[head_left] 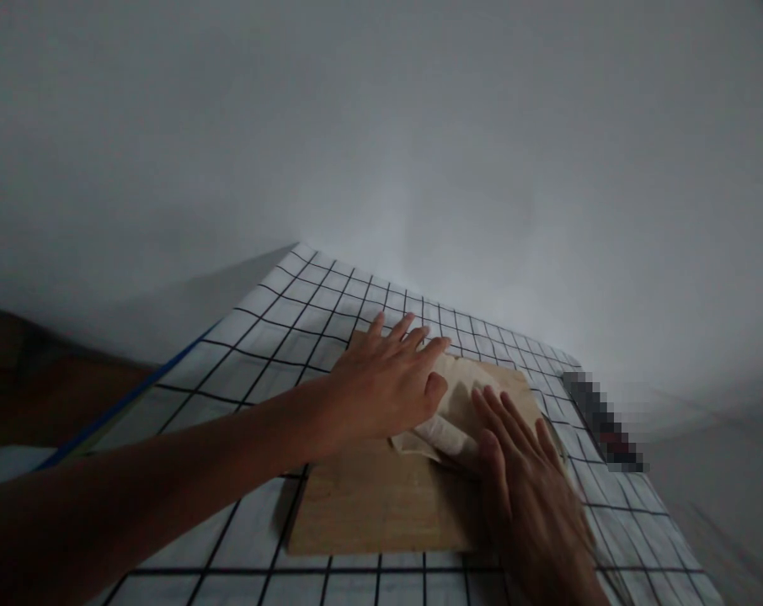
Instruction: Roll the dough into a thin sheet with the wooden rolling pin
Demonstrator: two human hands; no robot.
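A pale beige sheet (pixel 456 394) lies on a wooden board (pixel 369 509); whether it is paper, cloth or something else I cannot tell. Its near side has a thick whitish fold or roll (pixel 448 438). My left hand (pixel 387 383) is open with fingers spread, palm down over the sheet's left side and the board's far left part. Beneath it, that part of the sheet is hidden. On the right side, my right hand (pixel 524 471) has its fingers stretched out, resting on or just over the sheet and the right end of the fold.
The board sits on a table with a white cloth (pixel 230 379) patterned in dark grid lines. A grey wall (pixel 381 151) rises behind. A dark pixelated object (pixel 602 421) lies at the table's right edge. Blue trim (pixel 135 391) runs along the left edge.
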